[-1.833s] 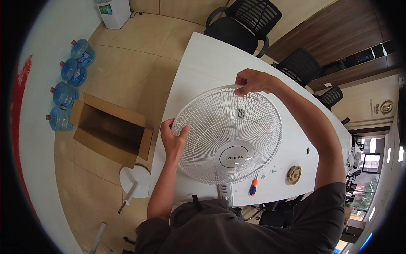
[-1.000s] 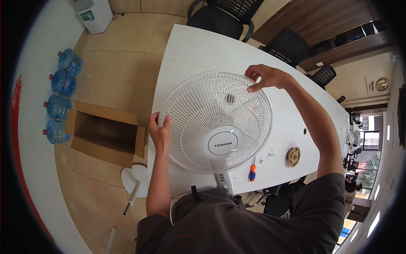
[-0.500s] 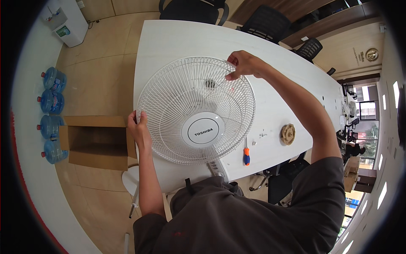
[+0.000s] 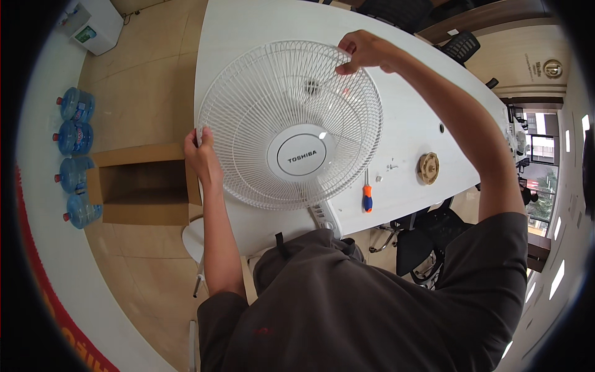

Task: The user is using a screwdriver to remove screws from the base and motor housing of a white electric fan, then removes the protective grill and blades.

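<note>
A large round white wire fan guard (image 4: 302,154), with a round cap at its centre, faces up over the table. My left hand (image 4: 203,158) grips its left rim, thumb on top. At the far right rim, my right hand (image 4: 367,51) pinches the edge between thumb and fingers. Pale see-through fan blades show faintly behind the wires. Below the near rim sticks out a white fan base (image 4: 322,215) with a row of buttons. Whether the guard is fastened to the fan, I cannot tell.
On the white table (image 4: 403,124) lie an orange and blue screwdriver (image 4: 367,192), small loose screws (image 4: 392,166) and a tan round ribbed part (image 4: 428,168). An open cardboard box (image 4: 142,158) stands at the left. Several blue water bottles (image 4: 77,137) line the wall; black chairs (image 4: 427,239) surround the table.
The whole scene sits higher in the picture as my view has tilted. Both hands keep their hold on the guard's rim, and the guard looks little changed in pose.
</note>
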Motion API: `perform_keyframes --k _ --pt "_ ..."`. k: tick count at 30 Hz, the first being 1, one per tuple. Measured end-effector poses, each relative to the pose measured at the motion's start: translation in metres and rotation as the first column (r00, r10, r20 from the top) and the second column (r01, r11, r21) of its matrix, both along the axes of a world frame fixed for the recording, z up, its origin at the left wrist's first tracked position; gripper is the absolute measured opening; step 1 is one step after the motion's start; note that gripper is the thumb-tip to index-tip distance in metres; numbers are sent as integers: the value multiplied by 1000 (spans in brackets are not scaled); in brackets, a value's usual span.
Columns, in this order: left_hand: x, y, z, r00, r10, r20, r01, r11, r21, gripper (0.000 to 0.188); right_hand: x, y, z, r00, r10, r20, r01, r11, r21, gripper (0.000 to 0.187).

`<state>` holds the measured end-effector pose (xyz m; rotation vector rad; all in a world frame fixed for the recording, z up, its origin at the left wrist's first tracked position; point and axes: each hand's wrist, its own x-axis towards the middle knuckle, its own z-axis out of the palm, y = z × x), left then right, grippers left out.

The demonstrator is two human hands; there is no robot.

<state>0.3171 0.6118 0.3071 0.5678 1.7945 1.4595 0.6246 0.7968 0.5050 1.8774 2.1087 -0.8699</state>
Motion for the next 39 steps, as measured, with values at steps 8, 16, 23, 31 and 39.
perform_keyframes --k 8,16,23,31,39 --pt "-6 3 -5 995 56 86 -54 998 -16 44 -1 -6 3 993 96 -70 -93 994 55 70" --pt "-2 6 1 997 1 82 0 1000 -14 49 119 -100 -52 819 -392 -419 304 916 -262 59" --pt "-1 6 7 997 32 64 -32 999 1 48 123 -221 -105 503 -600 -622 518 785 -339 56" --pt "-5 -2 -2 994 43 102 -43 999 -1 46 115 -220 -115 399 -654 -642 672 686 -281 51" --pt "-3 -12 1 988 91 121 -94 995 21 47 108 -204 -107 334 -695 -637 713 628 -311 45"
